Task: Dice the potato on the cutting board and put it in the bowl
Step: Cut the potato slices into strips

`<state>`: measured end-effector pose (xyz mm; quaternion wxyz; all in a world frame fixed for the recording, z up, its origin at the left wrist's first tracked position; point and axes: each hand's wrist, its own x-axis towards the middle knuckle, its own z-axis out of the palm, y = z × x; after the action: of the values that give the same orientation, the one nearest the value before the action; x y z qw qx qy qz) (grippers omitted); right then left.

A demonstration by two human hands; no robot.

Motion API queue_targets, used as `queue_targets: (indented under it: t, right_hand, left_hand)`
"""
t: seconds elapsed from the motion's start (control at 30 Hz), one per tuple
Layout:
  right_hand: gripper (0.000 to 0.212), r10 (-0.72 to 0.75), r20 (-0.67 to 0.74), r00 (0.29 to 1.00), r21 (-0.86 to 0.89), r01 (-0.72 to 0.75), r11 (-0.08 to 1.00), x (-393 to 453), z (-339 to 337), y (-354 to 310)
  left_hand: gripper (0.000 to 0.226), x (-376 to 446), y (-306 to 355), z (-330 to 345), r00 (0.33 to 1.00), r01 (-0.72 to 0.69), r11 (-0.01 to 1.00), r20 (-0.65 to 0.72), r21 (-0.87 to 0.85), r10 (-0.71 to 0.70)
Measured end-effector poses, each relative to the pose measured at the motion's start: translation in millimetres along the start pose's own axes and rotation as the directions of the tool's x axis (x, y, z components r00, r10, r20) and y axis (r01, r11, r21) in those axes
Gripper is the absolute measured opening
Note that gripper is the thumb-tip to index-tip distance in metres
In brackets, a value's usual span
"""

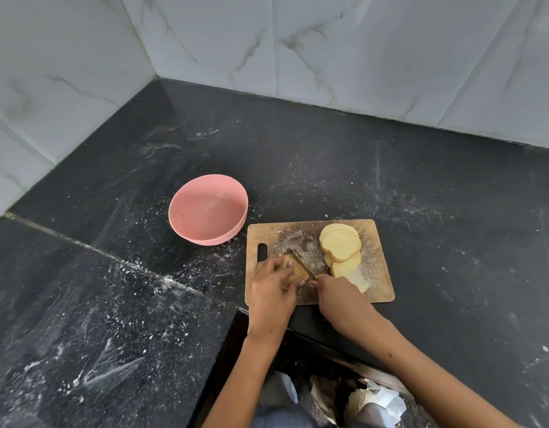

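Fingers of the left hand (273, 285) curl over a potato chunk (295, 271) and pin it to the cutting board (279, 234); fingers of the right hand (338, 293) are clamped round the handle of a small knife (302, 264), whose blade lies slantwise across the chunk's right side.

Along the left runs a black stone counter (112, 304), dusted with pale specks and crossed by a seam that slants down toward its front edge. Further in, well back from the front edge and near the middle of the counter, sits a pink bowl (186, 227), with nothing visible inside it. Its right side lies just beside the far left corner of the wooden cutting board, which has a handle slot by its left edge. The board lies close to the counter's front edge, its near side almost at the lip. The held chunk is on the board's near left part.

To the right of the knife, on the right half of the board, a heap of round potato slices (341, 245) overlaps, running from the far edge down toward the near right corner.

Grey-veined marble tiles (359, 50) line the walls behind the counter's back edges.
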<state>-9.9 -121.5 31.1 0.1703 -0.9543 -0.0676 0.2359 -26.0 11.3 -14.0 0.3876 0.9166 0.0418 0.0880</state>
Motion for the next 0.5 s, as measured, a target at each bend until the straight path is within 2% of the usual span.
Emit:
queue_targets:
  t: [0.5]
  right_hand:
    - [0.030, 0.075, 0.055, 0.996, -0.062, -0.072, 0.995, -36, 6, 14]
  left_hand:
    - [0.034, -4, 3, -1, 0.999, 0.033, 0.999, -0.025, -0.029, -0.034]
